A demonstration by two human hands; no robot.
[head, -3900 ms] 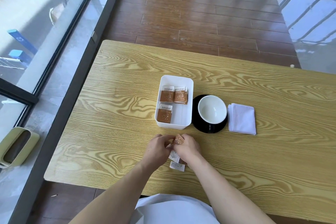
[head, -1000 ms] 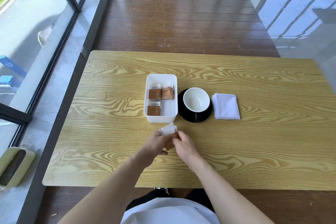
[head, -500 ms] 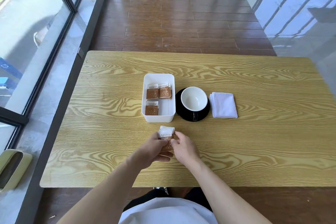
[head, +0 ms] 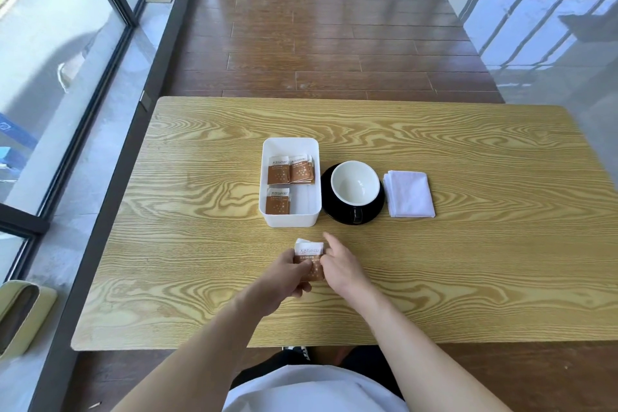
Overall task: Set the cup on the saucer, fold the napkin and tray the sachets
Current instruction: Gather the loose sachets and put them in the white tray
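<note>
The broad yellow wood-grain tabletop (head: 468, 271) carried everything, and the white rectangular plastic tray (head: 290, 144) near its middle served as the reference. Compared with half a second before, the small stack of brown-and-white paper sachets (head: 308, 259) just in front of the tray had been squared up: the left hand (head: 284, 278) now pinched it alone, fingers closed on its lower edge, while the right hand (head: 337, 269) had let go and lay beside it with its forefinger extended and the rest loosely open. That suggested the stack was ready to be lifted into the tray.

Just right of the tray, the glossy white round ceramic cup (head: 355, 182) already sat on the shiny black round saucer (head: 329, 202). Further right lay the soft white folded cloth napkin (head: 409, 194), a neat square. Inside the tray, three groups of flat matching sachets (head: 290, 172) lay against its smooth bottom.
</note>
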